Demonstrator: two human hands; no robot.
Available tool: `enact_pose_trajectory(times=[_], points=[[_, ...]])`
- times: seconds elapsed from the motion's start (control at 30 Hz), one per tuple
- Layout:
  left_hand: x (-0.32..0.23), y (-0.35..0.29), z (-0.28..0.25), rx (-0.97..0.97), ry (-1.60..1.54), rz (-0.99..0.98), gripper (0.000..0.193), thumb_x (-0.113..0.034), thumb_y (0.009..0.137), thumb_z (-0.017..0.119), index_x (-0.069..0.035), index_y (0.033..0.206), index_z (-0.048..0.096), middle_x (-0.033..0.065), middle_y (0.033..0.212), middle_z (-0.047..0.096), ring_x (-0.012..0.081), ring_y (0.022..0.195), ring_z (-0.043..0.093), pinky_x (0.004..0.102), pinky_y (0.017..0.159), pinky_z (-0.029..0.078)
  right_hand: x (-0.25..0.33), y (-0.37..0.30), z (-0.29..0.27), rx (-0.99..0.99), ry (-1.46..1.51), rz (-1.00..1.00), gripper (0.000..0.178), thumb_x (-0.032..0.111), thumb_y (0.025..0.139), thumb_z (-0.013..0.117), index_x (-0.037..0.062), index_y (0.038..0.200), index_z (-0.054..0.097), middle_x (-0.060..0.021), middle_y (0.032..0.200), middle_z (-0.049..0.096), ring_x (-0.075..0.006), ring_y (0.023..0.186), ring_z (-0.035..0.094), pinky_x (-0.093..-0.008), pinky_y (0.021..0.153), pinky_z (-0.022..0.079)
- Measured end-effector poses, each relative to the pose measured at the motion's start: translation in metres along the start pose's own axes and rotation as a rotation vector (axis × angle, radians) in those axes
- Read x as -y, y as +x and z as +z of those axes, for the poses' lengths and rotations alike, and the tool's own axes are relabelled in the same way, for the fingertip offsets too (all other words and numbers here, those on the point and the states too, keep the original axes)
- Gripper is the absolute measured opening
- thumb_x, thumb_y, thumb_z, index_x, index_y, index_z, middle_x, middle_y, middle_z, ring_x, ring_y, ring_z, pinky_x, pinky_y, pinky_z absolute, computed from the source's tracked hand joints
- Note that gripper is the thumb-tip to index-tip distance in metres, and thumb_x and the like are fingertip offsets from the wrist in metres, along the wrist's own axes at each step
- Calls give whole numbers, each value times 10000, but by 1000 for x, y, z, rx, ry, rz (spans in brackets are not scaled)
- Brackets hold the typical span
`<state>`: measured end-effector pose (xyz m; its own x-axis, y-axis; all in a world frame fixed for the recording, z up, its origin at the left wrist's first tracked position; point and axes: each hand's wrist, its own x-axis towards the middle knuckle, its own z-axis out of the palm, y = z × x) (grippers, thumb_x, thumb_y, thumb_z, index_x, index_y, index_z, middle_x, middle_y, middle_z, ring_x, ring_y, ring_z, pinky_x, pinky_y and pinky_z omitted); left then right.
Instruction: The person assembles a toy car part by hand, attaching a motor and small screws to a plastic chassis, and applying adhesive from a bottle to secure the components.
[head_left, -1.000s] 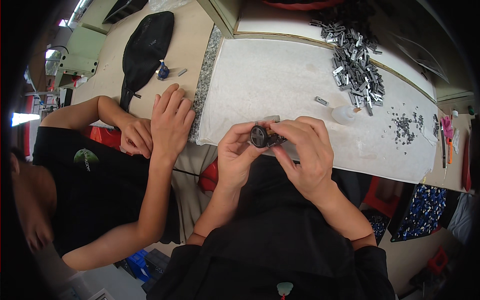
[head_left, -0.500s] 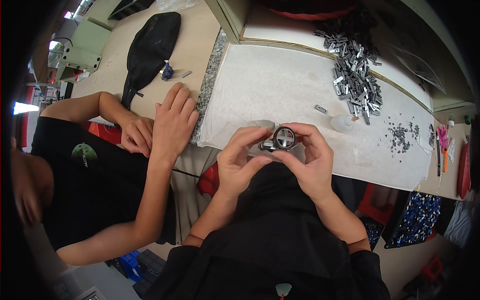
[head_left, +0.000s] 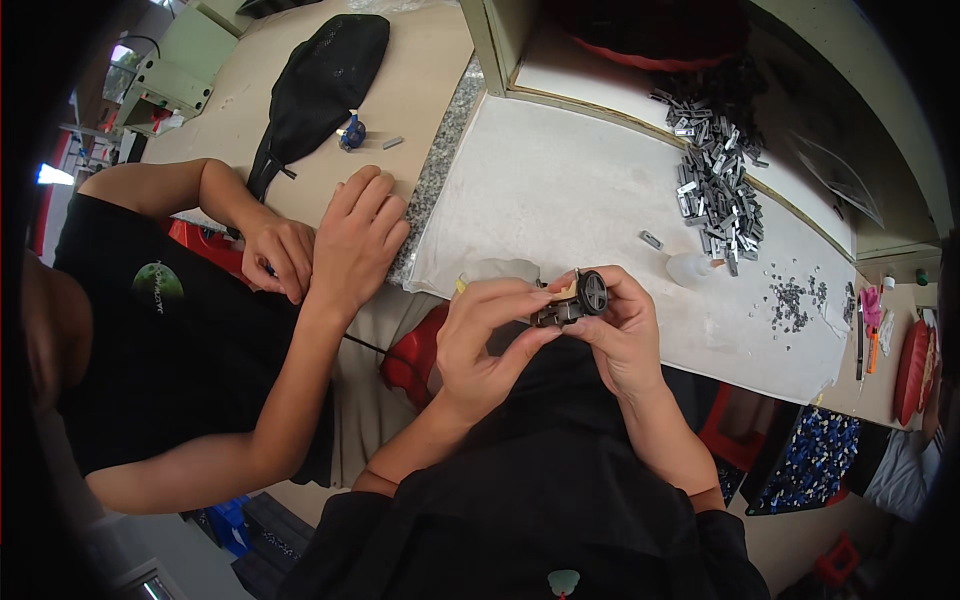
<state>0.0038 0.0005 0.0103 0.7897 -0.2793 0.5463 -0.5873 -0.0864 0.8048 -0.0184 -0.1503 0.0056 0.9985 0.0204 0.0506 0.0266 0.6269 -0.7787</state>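
Observation:
At the near edge of the white-covered bench, both my hands hold a small dark mechanical part (head_left: pixel 590 295) with a round, cross-spoked wheel. My left hand (head_left: pixel 472 350) is closed in a pinch on its left side, where a yellowish piece shows between fingertips and wheel. My right hand (head_left: pixel 630 340) is closed around the wheel side, thumb below it and fingers behind. The fingers hide the part's back. Beyond my right hand stands a small translucent bottle (head_left: pixel 688 267), with a single grey metal piece (head_left: pixel 651 240) lying beside it.
Grey metal pieces (head_left: pixel 725 185) lie heaped at the back right, tiny metal bits (head_left: pixel 788 305) nearer. An orange-handled tool (head_left: pixel 873 352) and a red bowl (head_left: pixel 910 372) lie far right. A co-worker's hands (head_left: pixel 362 235) rest at left, near a black bag (head_left: pixel 325 80) and a blue object (head_left: pixel 351 133).
The held part has turned, so its wheel now faces more to the right and the yellowish piece shows. My hands have shifted slightly; the whole view has tilted a little.

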Motion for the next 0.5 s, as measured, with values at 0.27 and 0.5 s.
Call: enact_pose_trajectory(times=[0.27, 0.5], points=[[3, 2, -1, 0, -246, -369, 287, 46, 727, 639, 22, 1004, 569, 139, 1004, 555, 184, 893, 557, 260, 780, 445, 3, -2, 5, -149, -302, -5, 274, -43, 708, 670, -30, 961, 564, -64, 922, 595, -96, 772, 547, -221, 711, 450], [-1, 12, 5, 13, 34, -212, 305, 12, 711, 655, -1, 1011, 598, 112, 951, 603, 197, 844, 595, 276, 718, 476, -3, -2, -2, -175, -333, -43, 279, -38, 698, 677, -21, 961, 584, -43, 904, 573, -85, 784, 494, -218, 725, 411]])
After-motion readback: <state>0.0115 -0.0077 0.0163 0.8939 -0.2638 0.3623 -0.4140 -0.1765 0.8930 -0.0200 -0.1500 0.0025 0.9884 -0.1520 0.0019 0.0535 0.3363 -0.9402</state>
